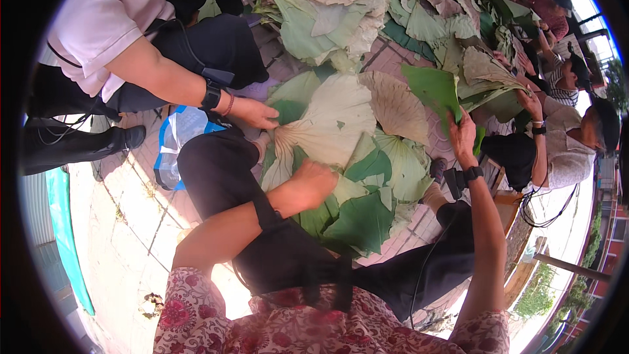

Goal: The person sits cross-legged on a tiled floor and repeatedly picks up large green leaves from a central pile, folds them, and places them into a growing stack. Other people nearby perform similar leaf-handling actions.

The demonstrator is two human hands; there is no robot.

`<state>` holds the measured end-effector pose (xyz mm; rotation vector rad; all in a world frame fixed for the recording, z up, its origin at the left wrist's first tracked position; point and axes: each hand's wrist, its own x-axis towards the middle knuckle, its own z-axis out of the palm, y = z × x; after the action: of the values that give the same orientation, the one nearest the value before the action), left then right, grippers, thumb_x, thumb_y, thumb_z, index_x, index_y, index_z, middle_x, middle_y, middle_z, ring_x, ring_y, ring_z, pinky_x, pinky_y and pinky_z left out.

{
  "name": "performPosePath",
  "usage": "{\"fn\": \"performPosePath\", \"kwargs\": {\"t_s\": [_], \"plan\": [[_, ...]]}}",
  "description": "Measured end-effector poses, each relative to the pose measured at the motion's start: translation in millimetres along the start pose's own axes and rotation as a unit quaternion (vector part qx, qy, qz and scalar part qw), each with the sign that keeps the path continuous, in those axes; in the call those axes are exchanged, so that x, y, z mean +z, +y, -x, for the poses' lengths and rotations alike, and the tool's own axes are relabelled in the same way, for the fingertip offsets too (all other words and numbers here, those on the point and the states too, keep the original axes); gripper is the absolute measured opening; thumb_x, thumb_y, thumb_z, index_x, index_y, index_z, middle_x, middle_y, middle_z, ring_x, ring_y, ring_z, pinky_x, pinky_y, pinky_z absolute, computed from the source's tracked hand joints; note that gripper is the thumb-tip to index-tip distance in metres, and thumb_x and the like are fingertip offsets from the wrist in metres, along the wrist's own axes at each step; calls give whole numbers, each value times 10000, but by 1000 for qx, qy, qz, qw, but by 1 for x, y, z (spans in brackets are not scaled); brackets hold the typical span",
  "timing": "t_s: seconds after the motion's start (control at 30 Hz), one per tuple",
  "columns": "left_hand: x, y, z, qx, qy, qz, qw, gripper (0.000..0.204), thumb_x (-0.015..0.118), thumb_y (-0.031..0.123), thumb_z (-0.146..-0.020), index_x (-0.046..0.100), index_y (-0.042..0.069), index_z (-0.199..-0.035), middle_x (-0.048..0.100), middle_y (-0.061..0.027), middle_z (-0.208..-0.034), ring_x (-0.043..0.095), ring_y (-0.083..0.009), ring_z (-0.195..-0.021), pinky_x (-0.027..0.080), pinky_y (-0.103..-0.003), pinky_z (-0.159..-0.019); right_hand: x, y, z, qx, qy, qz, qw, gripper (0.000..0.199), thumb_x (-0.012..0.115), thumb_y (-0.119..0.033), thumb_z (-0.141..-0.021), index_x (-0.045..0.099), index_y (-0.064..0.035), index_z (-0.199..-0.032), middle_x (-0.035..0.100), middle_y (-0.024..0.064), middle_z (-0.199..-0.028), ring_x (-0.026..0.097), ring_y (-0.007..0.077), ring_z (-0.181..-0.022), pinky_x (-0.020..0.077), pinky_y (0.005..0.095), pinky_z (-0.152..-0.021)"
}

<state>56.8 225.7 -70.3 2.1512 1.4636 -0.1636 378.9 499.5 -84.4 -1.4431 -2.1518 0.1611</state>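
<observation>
Green leaf (432, 92) is up off the ground, just above & L of R hand (462, 136), which pinches its lower edge; long axis slants from upper L down to that grip. R hand's nearer; L hand (310, 187) well apart, lower L, curled fist-like over leaf pile (363, 223), can't tell if gripping; co-worker's hand (255, 113) at pile's upper L

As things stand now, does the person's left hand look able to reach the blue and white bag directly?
Probably not directly: the left hand is over the leaves, and the person's bent left leg seems to lie between it and the blue and white bag.
</observation>
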Motion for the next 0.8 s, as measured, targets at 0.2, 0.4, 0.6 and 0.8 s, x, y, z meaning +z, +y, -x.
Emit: {"fn": "performPosePath", "kwargs": {"t_s": [0.2, 0.4, 0.6, 0.8], "plan": [[-1, -7, 0, -24, -4, -8, 1000, 244, 670, 191, -849, 607, 22, -1013, 632, -174, -947, 616, -324, -931, 426, -449, -863, 84, 6, 25, -185, -245, 240, 921, 363, 650, -73, -754, 635, -103, -1116, 618, 124, -1069, 588, 320, -1035, 457, 444, -840], [9, 8, 0, -8, -39, -60, 997, 435, 770, 95, -623, 620, 13, -1023, 633, -151, -927, 613, -295, -954, 416, -428, -891, 146, -20, 103, -116, -533, 188, 817, 370, 705, -176, -719, 635, -50, -1060, 609, 153, -1141, 565, 338, -1150, 484, 473, -861], [9, 14, 5, -2, -40, -45, 998, 476, 801, 102, -600, 632, 23, -1038, 643, -145, -963, 615, -293, -990, 409, -435, -906, 164, -54, 131, -53, -367, 141, 918, 428, 743, -153, -699, 557, -58, -1073, 575, 152, -1098, 577, 367, -1071, 510, 482, -850], [6, 5, 4, -9, -32, -33, 999, 484, 823, 110, -582, 642, 24, -1023, 646, -152, -971, 619, -301, -994, 411, -431, -905, 176, -41, 107, -158, -347, 80, 921, 275, 681, -131, -794, 533, -47, -1011, 619, 213, -975, 616, 413, -928, 519, 493, -760]]}}
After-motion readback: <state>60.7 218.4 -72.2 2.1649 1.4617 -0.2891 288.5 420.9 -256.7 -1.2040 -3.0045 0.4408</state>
